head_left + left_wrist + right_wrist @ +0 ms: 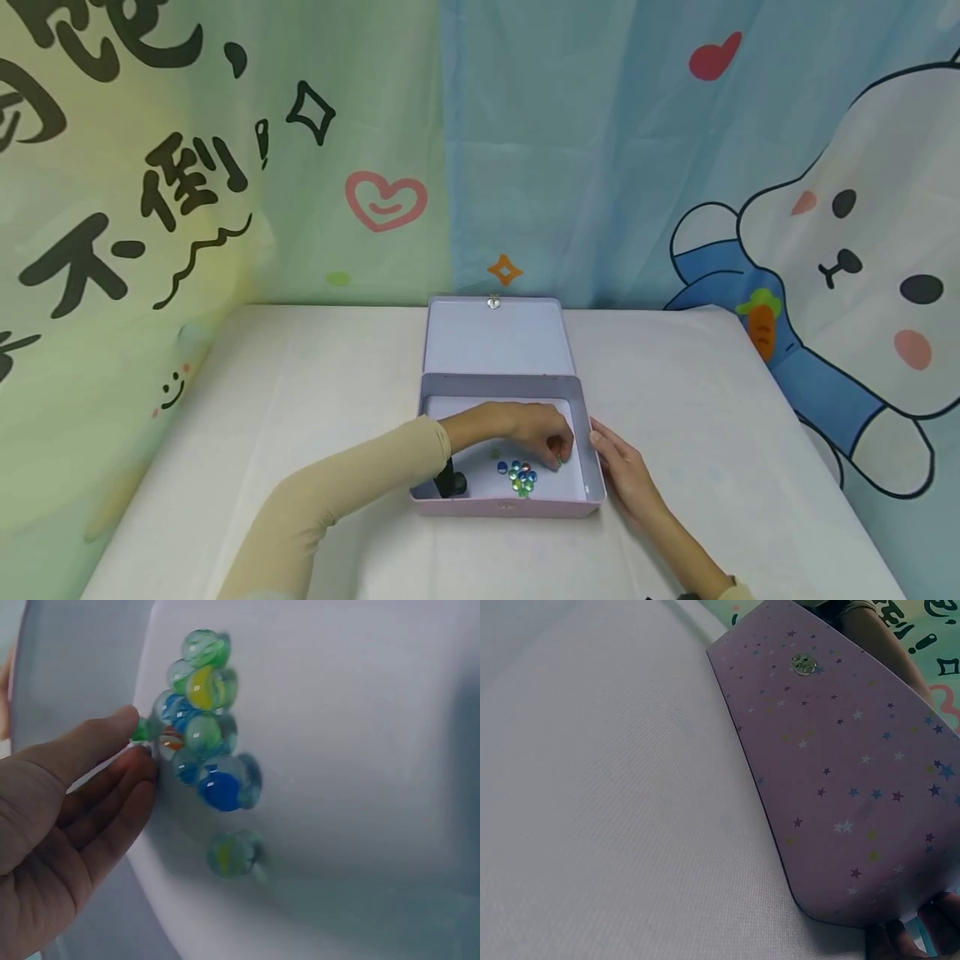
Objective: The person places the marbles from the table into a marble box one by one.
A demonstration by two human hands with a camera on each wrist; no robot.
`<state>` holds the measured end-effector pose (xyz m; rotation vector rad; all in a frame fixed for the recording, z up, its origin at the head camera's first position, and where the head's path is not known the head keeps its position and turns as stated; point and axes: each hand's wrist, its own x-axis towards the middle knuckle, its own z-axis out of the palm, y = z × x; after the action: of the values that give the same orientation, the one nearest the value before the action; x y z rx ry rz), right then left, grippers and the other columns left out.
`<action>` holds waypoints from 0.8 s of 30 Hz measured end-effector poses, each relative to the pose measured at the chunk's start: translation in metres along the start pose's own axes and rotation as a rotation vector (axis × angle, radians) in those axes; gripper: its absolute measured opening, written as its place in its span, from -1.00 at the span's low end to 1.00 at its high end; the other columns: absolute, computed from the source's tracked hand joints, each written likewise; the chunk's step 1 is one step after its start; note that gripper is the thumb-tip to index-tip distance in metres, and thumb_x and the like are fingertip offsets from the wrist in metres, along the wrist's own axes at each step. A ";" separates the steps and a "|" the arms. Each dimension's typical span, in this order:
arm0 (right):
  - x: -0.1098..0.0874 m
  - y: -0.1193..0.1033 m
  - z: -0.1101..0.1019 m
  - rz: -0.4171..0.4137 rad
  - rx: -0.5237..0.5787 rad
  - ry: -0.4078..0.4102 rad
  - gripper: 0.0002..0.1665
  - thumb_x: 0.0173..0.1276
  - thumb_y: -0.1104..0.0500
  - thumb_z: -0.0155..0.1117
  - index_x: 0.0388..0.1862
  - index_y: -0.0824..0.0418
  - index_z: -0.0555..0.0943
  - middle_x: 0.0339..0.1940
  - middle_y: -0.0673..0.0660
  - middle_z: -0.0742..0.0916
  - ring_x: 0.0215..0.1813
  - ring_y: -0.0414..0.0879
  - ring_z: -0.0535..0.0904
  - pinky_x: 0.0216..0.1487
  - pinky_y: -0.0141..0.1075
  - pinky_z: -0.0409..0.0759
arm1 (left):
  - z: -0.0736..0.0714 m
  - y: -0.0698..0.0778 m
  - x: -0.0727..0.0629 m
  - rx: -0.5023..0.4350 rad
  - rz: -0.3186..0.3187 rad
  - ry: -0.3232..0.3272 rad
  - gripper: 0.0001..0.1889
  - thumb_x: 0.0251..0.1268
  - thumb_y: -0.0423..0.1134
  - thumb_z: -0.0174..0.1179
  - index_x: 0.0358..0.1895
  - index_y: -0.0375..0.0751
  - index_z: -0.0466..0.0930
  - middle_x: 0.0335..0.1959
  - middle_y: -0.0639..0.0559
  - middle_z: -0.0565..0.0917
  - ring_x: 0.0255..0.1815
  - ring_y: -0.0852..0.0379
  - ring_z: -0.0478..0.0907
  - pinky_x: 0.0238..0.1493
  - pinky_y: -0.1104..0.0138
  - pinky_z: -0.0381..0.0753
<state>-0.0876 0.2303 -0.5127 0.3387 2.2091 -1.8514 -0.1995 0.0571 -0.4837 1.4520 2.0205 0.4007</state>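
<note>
My left hand (536,429) reaches into an open tin box (506,507) and pinches a green marble (140,731) between thumb and fingertips. Beside those fingertips, a cluster of glass marbles (522,477) lies on the white box floor, in green, yellow, blue and orange swirls. One greenish marble (232,853) sits apart from the cluster. My right hand (626,471) rests against the box's right side with its fingers extended. In the right wrist view only a few fingertips of the right hand (911,937) show, at the box's corner.
The box's hinged lid (497,337) lies back, away from me. Stars and a metal clasp (804,664) mark its pink front wall. A white cloth covers the table (337,375). A printed curtain (525,150) hangs behind it.
</note>
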 end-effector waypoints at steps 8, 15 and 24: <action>0.002 0.003 0.003 -0.013 0.003 0.002 -0.29 0.54 -0.10 -0.07 0.49 0.29 0.20 0.53 0.26 0.28 0.53 0.14 0.20 0.44 -0.05 0.29 | -0.022 -0.004 -0.031 -0.020 0.036 0.133 -0.83 0.33 -0.20 0.23 -0.11 -0.17 0.66 -0.27 0.11 0.67 -0.31 0.34 0.48 -0.24 0.63 0.45; 0.001 0.002 0.002 -0.007 -0.001 0.020 -0.31 0.54 -0.09 -0.06 0.49 0.26 0.22 0.52 0.24 0.30 0.54 0.11 0.18 0.45 -0.07 0.27 | -0.044 -0.002 -0.073 -0.049 0.031 0.306 -0.82 0.40 -0.13 0.15 -0.10 -0.08 0.66 -0.25 0.17 0.69 -0.25 0.36 0.53 -0.18 0.58 0.52; -0.001 -0.002 -0.003 -0.025 -0.084 0.010 -0.34 0.56 -0.05 -0.08 0.49 0.27 0.22 0.51 0.26 0.31 0.52 0.14 0.23 0.43 -0.07 0.33 | -0.041 -0.005 -0.135 -0.144 -0.011 0.650 -0.76 0.38 -0.13 0.18 0.04 -0.02 0.62 -0.03 0.18 0.65 -0.01 0.28 0.57 0.05 0.40 0.59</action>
<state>-0.0876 0.2333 -0.5104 0.3066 2.2995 -1.7668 -0.2011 -0.0661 -0.4147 1.3251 2.4191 1.1043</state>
